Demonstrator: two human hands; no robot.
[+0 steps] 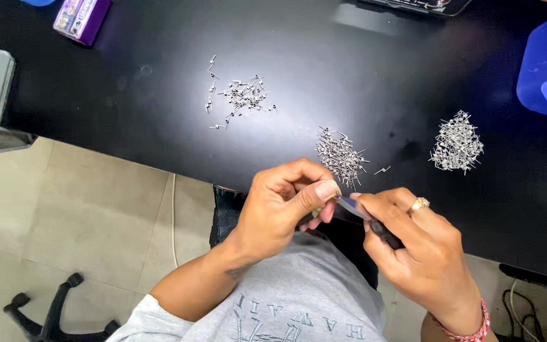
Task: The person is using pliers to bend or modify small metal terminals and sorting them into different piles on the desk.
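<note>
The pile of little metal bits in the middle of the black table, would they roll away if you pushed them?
Probably not far: the middle pile looks like bent, tangled wire pieces, so they would likely snag and drag together. They look very light. One loose piece lies apart, so some may scatter.

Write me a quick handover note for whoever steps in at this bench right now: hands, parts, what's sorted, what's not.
Left hand: pinching a tiny metal part at the fingertips, above the lap.
Right hand: gripping tweezers, tip meeting the left fingertips.
Three heaps of small wire coils on the black table: left pile, loosely scattered; middle pile, nearest the hands; right pile, densest.
Done or left: cannot tell which piles are finished; one part is in hand.
</note>
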